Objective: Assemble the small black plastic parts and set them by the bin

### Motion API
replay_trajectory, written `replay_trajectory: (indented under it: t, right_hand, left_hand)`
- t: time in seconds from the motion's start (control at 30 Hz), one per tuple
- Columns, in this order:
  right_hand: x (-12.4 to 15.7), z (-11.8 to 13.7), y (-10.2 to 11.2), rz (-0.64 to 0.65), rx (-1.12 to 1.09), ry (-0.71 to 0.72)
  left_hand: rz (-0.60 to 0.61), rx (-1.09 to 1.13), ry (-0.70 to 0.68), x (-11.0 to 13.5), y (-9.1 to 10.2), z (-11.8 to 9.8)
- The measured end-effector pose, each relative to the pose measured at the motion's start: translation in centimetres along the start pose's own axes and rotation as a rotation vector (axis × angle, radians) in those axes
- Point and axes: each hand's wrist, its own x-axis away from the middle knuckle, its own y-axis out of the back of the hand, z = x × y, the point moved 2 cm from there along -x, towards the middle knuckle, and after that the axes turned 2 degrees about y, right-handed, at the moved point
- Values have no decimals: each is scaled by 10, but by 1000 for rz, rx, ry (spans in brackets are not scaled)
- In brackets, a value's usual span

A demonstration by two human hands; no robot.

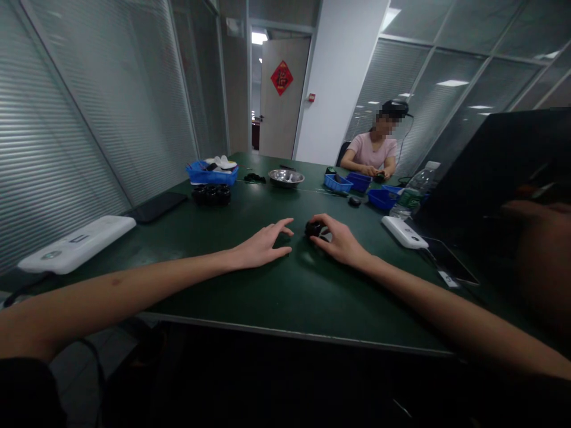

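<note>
My right hand [336,239] grips a small, glossy, rounded black object [313,229] between thumb and fingers, at the table surface. Its exact kind is unclear, and the fingers cover part of it. Just to the left, my left hand [266,242] hovers low over the green table [267,297], fingers spread and holding nothing. A gap separates its fingertips from the black object. Farther back on the left stands a cluster of several similar dark round pieces [212,194].
Behind are a blue basket [213,173], a metal bowl [286,178] and blue bins [382,198]. A water bottle [414,190], white power bank [404,232] and phone [452,261] lie right. A co-worker [373,148] sits opposite; another person's blurred hand [542,226] is at right.
</note>
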Motion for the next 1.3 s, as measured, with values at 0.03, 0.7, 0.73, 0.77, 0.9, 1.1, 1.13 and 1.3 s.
replay_trajectory:
  t: [0.03,0.7,0.73,0.77,0.9,1.1,1.13,1.3]
  right_hand:
    - [-1,-19,6,-25,89,-52]
    - [40,-154,74,-141,853,-562]
    - [39,-153,73,-143,855,-563]
    - [38,-151,72,-146,856,-564]
    - [34,-138,67,-167,851,-520]
    - [24,-115,53,-193,825,-366]
    - [23,-112,51,-188,815,-352]
    - [19,-105,46,-179,794,-316]
  left_hand:
    - [9,-5,-2,1,0,-1]
    - [-121,-131,-76,-5,15,3]
    - [-157,-158,-76,-7,21,6]
    - [-194,-188,-69,-9,27,10]
    - [-508,-310,53,-17,71,41]
    - [-757,-489,466,-3,153,116]
    - [-736,-510,530,3,162,126]
    - [-591,-623,686,21,188,146]
